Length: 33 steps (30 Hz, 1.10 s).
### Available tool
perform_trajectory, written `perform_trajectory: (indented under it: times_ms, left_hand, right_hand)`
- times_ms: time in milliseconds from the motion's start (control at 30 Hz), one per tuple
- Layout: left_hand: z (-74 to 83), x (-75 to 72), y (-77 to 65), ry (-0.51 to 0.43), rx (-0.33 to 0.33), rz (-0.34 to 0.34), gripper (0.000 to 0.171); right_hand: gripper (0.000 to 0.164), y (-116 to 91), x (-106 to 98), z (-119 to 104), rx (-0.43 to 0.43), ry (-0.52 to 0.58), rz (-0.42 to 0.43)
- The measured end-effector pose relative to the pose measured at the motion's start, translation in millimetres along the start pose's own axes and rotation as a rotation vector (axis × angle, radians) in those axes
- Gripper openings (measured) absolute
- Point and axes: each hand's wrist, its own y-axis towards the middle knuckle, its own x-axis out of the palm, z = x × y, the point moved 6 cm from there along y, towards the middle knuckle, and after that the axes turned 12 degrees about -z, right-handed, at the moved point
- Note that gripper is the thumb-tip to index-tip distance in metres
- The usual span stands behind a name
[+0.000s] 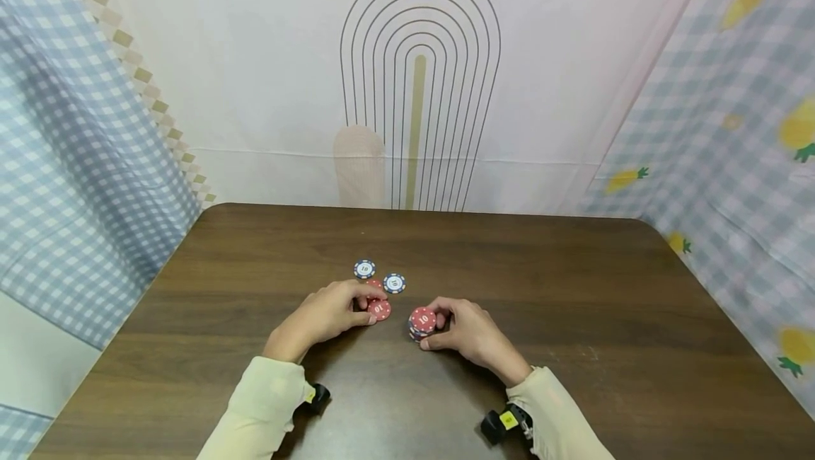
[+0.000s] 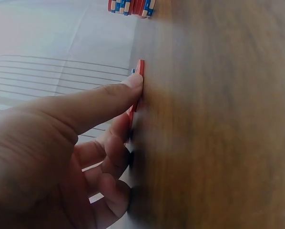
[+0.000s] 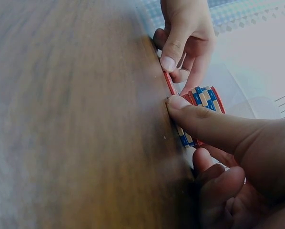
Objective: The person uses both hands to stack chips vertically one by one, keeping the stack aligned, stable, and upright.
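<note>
My left hand (image 1: pixel 326 313) pinches a red poker chip (image 1: pixel 380 310) marked 10, low at the tabletop, with thumb and fingers at its edge. In the left wrist view the thumb lies on that red chip's rim (image 2: pixel 140 67). To the right, my right hand (image 1: pixel 470 331) holds a short stack of poker chips (image 1: pixel 423 320) between thumb and fingers. Red, blue and cream edges of the stack (image 3: pixel 207 99) show in the right wrist view, and a red chip tops it. Another red chip (image 1: pixel 374 283) is partly hidden behind the left fingers.
Two blue-and-white chips lie beyond the left hand, one farther left (image 1: pixel 364 269) and one nearer the middle (image 1: pixel 394 283). They rest on a dark wooden table (image 1: pixel 541 269). A white patterned cloth (image 1: pixel 267 78) hangs behind it, with checked cloth (image 1: pixel 694 127) at the sides.
</note>
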Motion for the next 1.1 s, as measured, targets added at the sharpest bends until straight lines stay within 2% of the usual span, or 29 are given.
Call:
perform_trajectory:
  times_ms: [567, 867, 1100]
  left_hand:
    - [8.4, -0.4, -9.0, 0.115, 0.04, -0.009, 0.028]
    - [13.0, 2.4, -9.5, 0.085, 0.11, -0.046, 0.025]
    - [19.5, 2.0, -7.0, 0.061, 0.182, -0.038, 0.03]
  right_hand:
    - [0.033, 0, 0, 0, -0.015, -0.013, -0.001]
    - [0.033, 0, 1, -1, -0.015, -0.013, 0.005]
    - [0.033, 0, 0, -1, -0.018, -0.02, 0.01]
